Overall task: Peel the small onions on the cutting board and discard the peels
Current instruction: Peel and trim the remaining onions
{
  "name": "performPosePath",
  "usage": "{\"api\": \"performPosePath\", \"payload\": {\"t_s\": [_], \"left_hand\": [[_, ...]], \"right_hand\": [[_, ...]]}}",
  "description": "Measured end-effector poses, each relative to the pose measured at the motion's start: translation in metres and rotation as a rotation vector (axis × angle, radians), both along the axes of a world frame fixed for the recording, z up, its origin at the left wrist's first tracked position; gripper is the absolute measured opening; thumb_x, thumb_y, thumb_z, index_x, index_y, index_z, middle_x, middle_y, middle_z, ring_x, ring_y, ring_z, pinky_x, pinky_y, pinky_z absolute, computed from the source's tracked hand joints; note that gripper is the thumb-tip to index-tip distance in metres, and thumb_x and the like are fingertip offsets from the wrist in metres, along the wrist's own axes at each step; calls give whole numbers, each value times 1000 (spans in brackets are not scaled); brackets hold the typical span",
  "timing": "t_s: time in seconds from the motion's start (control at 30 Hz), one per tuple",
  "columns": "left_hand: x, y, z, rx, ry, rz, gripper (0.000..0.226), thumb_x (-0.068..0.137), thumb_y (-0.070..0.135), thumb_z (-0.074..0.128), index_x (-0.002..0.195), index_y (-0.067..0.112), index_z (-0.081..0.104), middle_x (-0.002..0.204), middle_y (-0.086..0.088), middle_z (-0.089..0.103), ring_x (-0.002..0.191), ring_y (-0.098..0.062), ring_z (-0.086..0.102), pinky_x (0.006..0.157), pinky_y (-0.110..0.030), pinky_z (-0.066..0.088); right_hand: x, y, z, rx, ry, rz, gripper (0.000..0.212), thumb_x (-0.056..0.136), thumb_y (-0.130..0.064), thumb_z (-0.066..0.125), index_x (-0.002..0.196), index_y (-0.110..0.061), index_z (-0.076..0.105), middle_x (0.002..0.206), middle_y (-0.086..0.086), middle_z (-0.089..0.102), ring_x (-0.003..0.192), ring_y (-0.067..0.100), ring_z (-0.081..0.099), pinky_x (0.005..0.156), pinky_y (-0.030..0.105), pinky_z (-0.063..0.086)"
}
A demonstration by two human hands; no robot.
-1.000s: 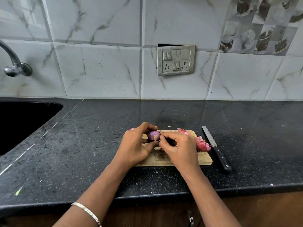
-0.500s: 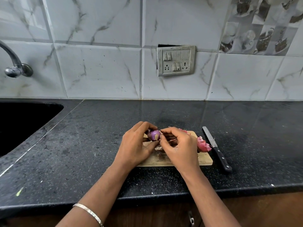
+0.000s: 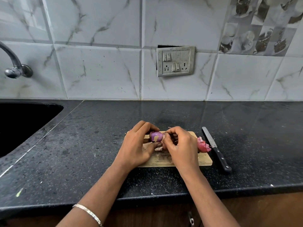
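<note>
Peeling small round purple onion (image 3: 155, 136), frame centre.
Gripped in left hand (image 3: 137, 149), tan papery skin (image 3: 162, 139) pinched by right hand (image 3: 182, 148); best pulled slowly, over rectangular wooden cutting board (image 3: 203, 160).

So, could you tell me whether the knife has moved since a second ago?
No; the knife stays put, just off the right edge of the cutting board.
</note>
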State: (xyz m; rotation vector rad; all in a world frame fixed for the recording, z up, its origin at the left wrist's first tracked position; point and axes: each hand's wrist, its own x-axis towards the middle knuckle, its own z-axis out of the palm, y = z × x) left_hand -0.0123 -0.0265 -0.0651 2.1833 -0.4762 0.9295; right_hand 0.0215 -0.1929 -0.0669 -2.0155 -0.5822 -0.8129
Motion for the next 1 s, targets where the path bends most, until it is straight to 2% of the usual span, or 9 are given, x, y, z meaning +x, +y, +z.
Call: {"api": "performPosePath", "payload": {"t_s": [0.1,0.27,0.37,0.47,0.53,0.63,0.73,0.87,1.0], "left_hand": [[0,0,0,-15,12,-26,33,82,16,82,110,20,65,107,13,59,97,-7,65,76,-31,61],[-2,-1,2,-69,27,-41,32,82,12,83,109,17,65,107,12,63,99,-6,64,73,-17,59],[-3,-1,4,-22,7,3,32,82,19,83,109,19,66,104,15,65,95,0,61,69,-13,54],[-1,1,4,-15,7,58,34,79,29,84,107,20,66,101,17,66,93,2,60,70,-17,52],[0,1,4,-25,21,93,35,77,28,87,104,20,66,98,17,66,93,1,60,73,-19,52],[-1,-1,3,-58,37,89,35,75,19,89,102,15,66,96,16,64,92,1,61,70,-9,52],[-1,-1,1,-88,45,54,34,76,16,88,101,12,66,98,13,64,92,-3,62,71,-9,55],[-2,-2,2,-95,40,48,32,77,19,88,99,13,65,96,10,66,91,-6,63,69,-13,57],[-3,-2,2,-95,37,55,33,76,22,89,97,16,65,94,12,65,88,-7,64,66,-12,57]], "right_hand": [[2,-1,-1,14,35,-29,4,89,-14,68,85,-16,67,72,-7,68,69,11,65,68,35,54],[1,-3,2,38,60,-151,6,85,-8,72,84,-14,69,76,-6,66,72,12,60,66,25,46],[-1,-3,2,24,76,-106,9,83,-9,71,90,-15,73,82,-6,71,77,12,65,72,31,54],[-4,-2,4,32,48,-37,12,82,-11,72,92,-18,74,84,-10,72,76,5,66,71,27,54],[-5,-1,4,57,53,29,7,86,-17,72,91,-21,75,80,-14,72,74,3,67,67,26,55],[-6,0,4,83,87,122,9,90,-23,72,98,-21,77,84,-16,74,80,1,69,67,23,56],[-5,0,4,80,85,142,13,90,-25,74,101,-20,79,89,-15,76,83,-1,69,69,21,57],[-3,-1,3,82,41,144,13,86,-16,77,98,-17,82,88,-12,77,81,-2,69,70,14,54],[-3,0,3,66,5,115,20,84,-7,74,100,-15,82,92,-8,79,87,-2,69,76,0,42]]}}
